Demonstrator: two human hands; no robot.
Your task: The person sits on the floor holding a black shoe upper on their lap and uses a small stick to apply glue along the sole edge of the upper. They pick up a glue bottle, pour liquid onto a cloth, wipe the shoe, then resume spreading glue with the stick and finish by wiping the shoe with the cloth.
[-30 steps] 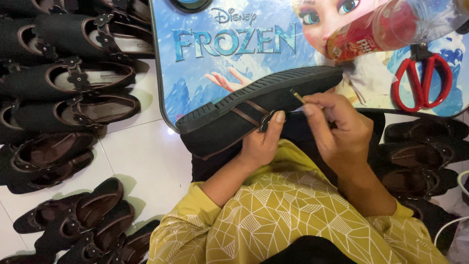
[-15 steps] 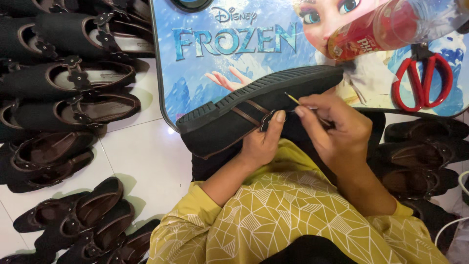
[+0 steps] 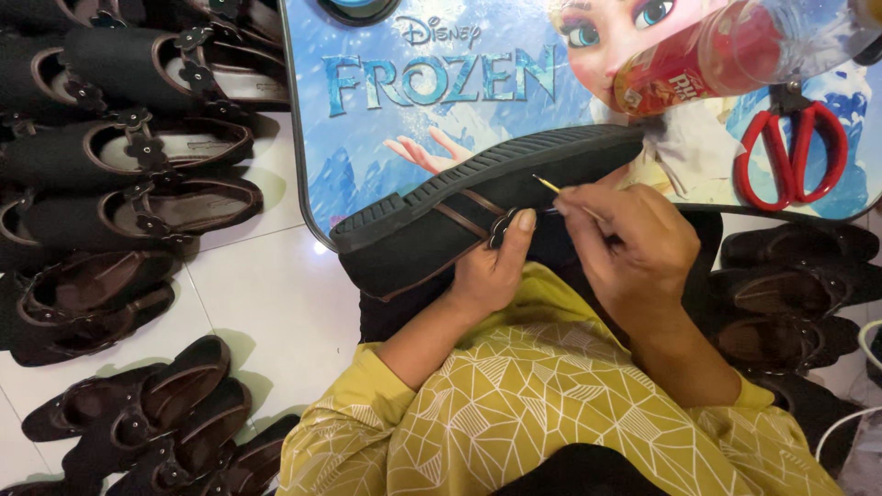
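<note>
Against the lap, left hand (image 3: pixel 491 276) grips a black brown-strapped shoe (image 3: pixel 459 216); right hand (image 3: pixel 629 253) pinches a thin stick (image 3: pixel 551 186).

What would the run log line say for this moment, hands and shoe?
left hand: holds black shoe, thumb on strap | right hand: pinches thin stick near strap | red scissors: on table
</note>
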